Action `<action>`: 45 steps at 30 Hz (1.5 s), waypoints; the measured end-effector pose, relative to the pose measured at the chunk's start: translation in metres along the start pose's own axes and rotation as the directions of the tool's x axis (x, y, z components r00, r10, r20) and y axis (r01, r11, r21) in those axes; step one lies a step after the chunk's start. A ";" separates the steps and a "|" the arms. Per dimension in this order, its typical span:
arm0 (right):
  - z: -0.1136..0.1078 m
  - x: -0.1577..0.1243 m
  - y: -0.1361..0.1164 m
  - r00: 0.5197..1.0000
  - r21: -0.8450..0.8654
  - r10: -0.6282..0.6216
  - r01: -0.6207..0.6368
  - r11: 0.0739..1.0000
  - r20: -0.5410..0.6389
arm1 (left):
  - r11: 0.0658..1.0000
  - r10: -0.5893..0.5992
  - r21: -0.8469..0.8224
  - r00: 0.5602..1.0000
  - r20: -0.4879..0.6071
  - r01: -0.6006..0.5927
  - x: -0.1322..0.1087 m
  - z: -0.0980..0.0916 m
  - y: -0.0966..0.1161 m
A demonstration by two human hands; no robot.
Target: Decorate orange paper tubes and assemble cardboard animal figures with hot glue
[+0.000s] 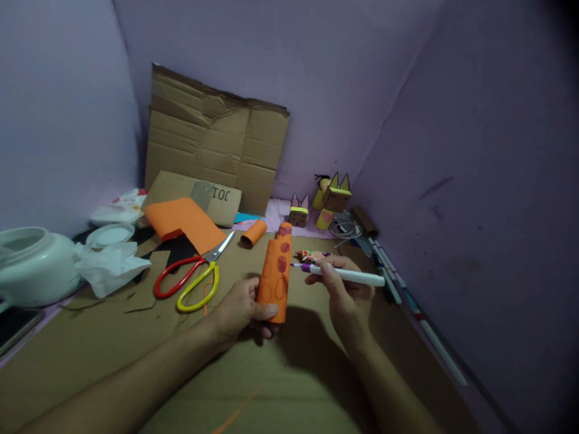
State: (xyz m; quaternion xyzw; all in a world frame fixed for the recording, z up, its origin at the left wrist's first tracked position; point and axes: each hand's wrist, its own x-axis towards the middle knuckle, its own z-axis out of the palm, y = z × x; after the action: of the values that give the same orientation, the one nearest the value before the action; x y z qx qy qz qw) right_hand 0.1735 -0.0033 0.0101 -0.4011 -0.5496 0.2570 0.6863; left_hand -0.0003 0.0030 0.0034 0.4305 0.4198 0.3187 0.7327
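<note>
My left hand (246,307) grips the lower part of an orange paper tube (274,277), its thumb across the front. Ovals are drawn on the tube; the upper ones are filled in dark purple, while the lower ones are only outlines. In my right hand (346,295) is a white felt-tip pen (357,276) with a purple collar. The pen's tip points left and lies close to the tube's right edge; whether it touches I cannot tell. Scissors (211,258) with one red and one yellow handle rest open to the left of the tube.
Orange paper (185,220) and a small orange roll (254,234) lie behind the scissors. Paper animal figures (337,199) stand at the back. Several pens (389,271) line the right wall. At left are a white pot (40,265), crumpled tissue (111,268) and a phone (18,328).
</note>
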 end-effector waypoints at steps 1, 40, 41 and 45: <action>0.000 0.000 0.000 1.000 -0.008 0.005 -0.005 1.000 0.001 | 1.000 -0.004 -0.016 1.000 -0.015 0.003 0.000 -0.001 0.000; -0.001 -0.011 0.011 0.978 -0.188 0.015 0.025 0.982 0.209 | 0.999 0.030 -0.031 0.999 -0.042 -0.031 0.001 -0.002 -0.001; -0.001 -0.011 0.011 0.977 -0.190 0.017 0.024 0.981 0.212 | 0.999 0.029 -0.028 0.999 -0.044 -0.030 0.001 -0.002 -0.001; -0.001 -0.010 0.011 0.975 -0.197 0.007 0.038 0.980 0.224 | 0.999 0.020 -0.030 0.999 -0.046 -0.021 0.000 -0.001 -0.001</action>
State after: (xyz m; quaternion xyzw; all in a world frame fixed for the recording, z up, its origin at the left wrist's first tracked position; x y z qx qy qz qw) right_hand 0.1731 -0.0059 -0.0050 -0.4323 -0.6494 0.2383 0.5784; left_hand -0.0011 0.0028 0.0026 0.4161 0.4269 0.3422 0.7263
